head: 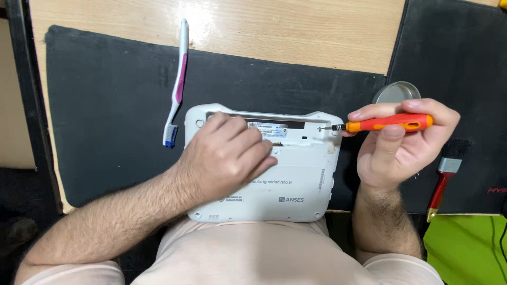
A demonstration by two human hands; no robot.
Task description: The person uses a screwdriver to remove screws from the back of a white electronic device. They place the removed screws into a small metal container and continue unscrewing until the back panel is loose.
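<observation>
The laptop (pixel 296 179) is white, the screwdriver (pixel 388 123) at 3 o'clock orange. At 10 o'clock lies a white, pink and blue toothbrush (pixel 177 84) on a black mat (pixel 105 116); the brush (pixel 442 184) has a red handle

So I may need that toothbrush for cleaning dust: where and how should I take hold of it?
Grip the toothbrush by its pink-and-white handle, about the middle, coming from above with fingers across its width. It lies flat, handle on the wooden desk and bristled head on the black mat near the white laptop. The handle is clear of both hands.
</observation>
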